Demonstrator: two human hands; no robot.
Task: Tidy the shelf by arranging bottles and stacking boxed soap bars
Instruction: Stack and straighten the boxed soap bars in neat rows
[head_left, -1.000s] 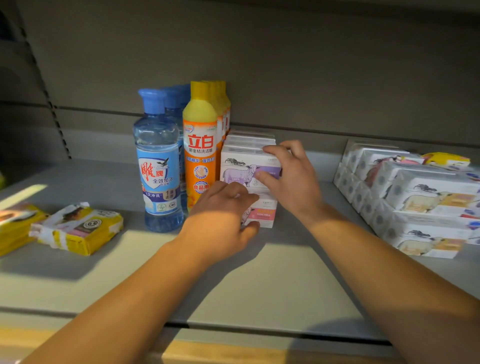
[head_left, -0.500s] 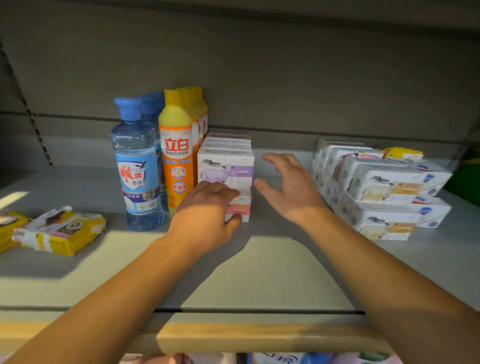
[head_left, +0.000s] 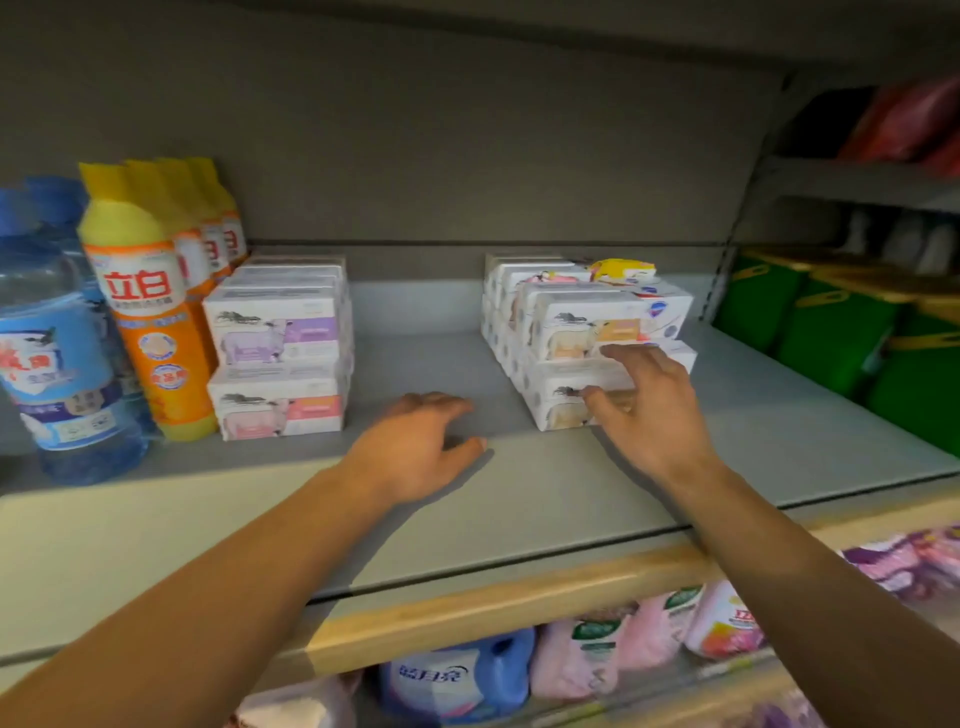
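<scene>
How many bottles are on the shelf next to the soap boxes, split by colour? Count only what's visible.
Blue bottles: 2 (the rear one shows mostly as a cap)
Orange bottles with yellow caps: 4, in a row front to back
Total: 6

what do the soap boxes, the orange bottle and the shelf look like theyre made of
Soap boxes: printed cardboard, it seems, with crisp edges and a slight sheen.
Orange bottle: probably opaque glossy plastic, with a yellow cap and a printed label.
Shelf: looks like grey painted metal, matte and smooth, with a wood-look strip along its front edge.
</scene>
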